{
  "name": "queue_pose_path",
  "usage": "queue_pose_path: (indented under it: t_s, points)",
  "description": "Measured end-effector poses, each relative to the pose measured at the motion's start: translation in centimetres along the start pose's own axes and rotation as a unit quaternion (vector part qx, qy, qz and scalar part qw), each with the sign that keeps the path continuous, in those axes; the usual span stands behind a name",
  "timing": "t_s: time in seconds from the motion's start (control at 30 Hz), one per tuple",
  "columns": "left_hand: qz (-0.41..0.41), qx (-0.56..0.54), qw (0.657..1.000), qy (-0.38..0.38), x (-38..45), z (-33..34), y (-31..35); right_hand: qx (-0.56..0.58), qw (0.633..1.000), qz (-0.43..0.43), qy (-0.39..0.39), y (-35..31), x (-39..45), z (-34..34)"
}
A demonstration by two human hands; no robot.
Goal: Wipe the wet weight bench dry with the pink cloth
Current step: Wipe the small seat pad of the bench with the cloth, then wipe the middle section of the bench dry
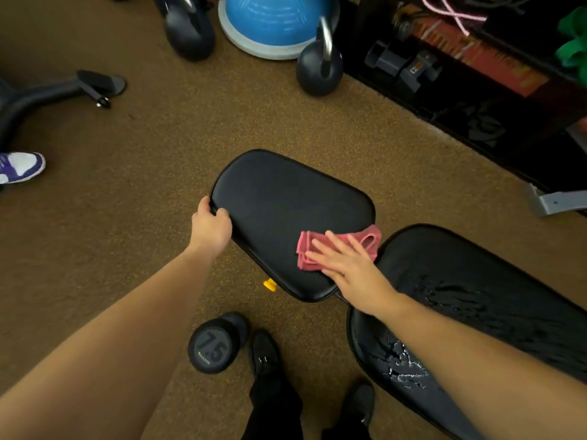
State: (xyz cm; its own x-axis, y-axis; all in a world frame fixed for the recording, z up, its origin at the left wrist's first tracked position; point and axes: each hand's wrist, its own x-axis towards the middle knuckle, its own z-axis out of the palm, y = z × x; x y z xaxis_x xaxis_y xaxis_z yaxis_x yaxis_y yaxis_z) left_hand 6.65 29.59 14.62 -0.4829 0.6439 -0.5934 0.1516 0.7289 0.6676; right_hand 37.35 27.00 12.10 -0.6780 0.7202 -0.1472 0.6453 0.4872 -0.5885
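The right hand [344,265] is lying flat, fingers straight and spread, pressing the pink cloth [336,249] onto the seat pad [286,211] at the centre of the frame. The cloth is sitting bunched at the pad's right edge, next to the gap before the back pad [476,296]. The left hand [211,225] is gripping the seat pad's left rim, fingers curling over the edge. Water is beading on the back pad at lower right. A dumbbell [216,344] is lying on the floor [127,233] near the person's shoes, kettlebells [319,61] standing at the top.
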Motion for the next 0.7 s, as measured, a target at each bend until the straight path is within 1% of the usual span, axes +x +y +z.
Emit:
queue_pose_path:
  t_s: [0.1, 0.2, 0.27, 0.33, 0.4, 0.43, 0.5, 0.57, 0.63, 0.67, 0.7]
  points:
    - [0.004, 0.023, 1.0, 0.004, 0.0, 0.2, 0.5, 0.017, 0.999, -0.014, -0.025, -2.8, -0.8, 1.4]
    - [0.009, 0.05, 0.999, 0.01, -0.5, 0.1, 1.4, 0.04, 0.999, -0.016, -0.033, -4.9, -1.3, 2.7]
    - [0.028, 0.069, 0.997, 0.03, -1.1, -0.1, 2.0, 0.077, 0.996, -0.012, -0.043, -5.6, -1.4, 3.1]
    - [0.08, 0.105, 0.99, 0.058, -2.0, -0.3, 1.9, 0.147, 0.988, 0.001, -0.041, -6.0, -1.3, 2.8]
    - [0.147, 0.129, 0.978, 0.073, -3.3, 0.1, 1.8, 0.232, 0.971, 0.052, -0.014, -6.6, -1.3, 1.7]
    - [0.178, 0.131, 0.973, 0.069, -4.1, 0.5, 1.9, 0.266, 0.96, 0.083, 0.013, -6.8, -1.4, 1.0]
    - [0.218, 0.118, 0.968, 0.039, -5.9, 1.8, 2.0, 0.299, 0.942, 0.123, 0.093, -7.0, -1.6, -1.0]
    - [0.236, 0.078, 0.969, -0.013, -7.8, 3.4, 2.1, 0.316, 0.922, 0.157, 0.159, -6.8, -2.0, -3.2]
    - [0.198, 0.011, 0.974, -0.106, -10.3, 5.3, 2.5, 0.376, 0.883, 0.197, 0.198, -6.7, -2.7, -5.7]
    - [0.162, -0.034, 0.971, -0.172, -11.9, 6.3, 2.8, 0.417, 0.857, 0.21, 0.216, -6.5, -3.3, -6.9]
    - [0.122, -0.079, 0.959, -0.242, -13.5, 7.3, 3.2, 0.456, 0.83, 0.22, 0.233, -6.4, -3.9, -8.0]
